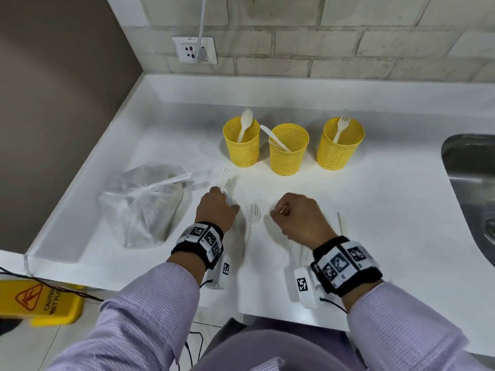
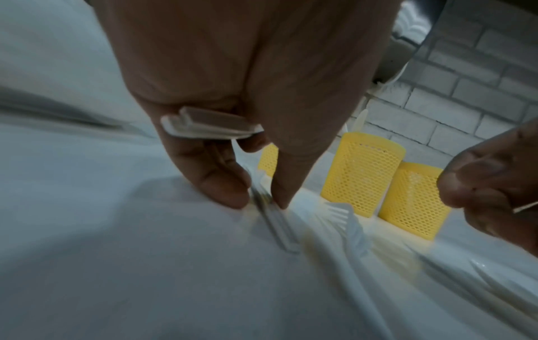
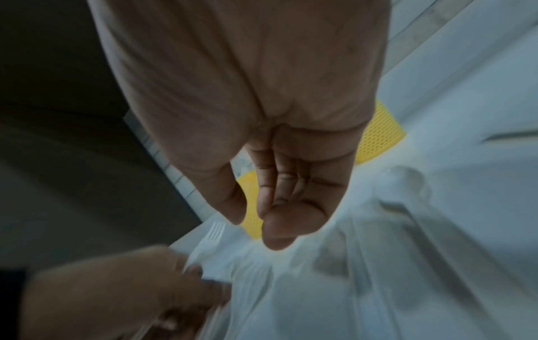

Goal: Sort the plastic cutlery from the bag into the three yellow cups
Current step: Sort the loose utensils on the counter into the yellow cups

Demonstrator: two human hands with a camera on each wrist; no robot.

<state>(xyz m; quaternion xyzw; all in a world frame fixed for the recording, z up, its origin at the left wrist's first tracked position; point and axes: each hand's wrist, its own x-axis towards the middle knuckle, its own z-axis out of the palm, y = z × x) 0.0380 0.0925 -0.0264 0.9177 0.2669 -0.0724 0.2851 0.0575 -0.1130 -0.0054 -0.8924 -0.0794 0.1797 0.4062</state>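
On white counter (image 1: pixel 375 210) below brick wall (image 1: pixel 348 49): left hand (image 1: pixel 215 207) clutching forks (image 1: pixel 226 180), right hand (image 1: pixel 300 215) curled, seemingly empty.

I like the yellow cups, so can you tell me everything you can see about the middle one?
The middle yellow perforated plastic cup is round, slightly tapered, its wall dotted all over with small holes. It stands upright on the white countertop, between two matching cups and touching neither. Inside, white plastic knives lean leftward, one poking above the rim. Neither hand touches it.
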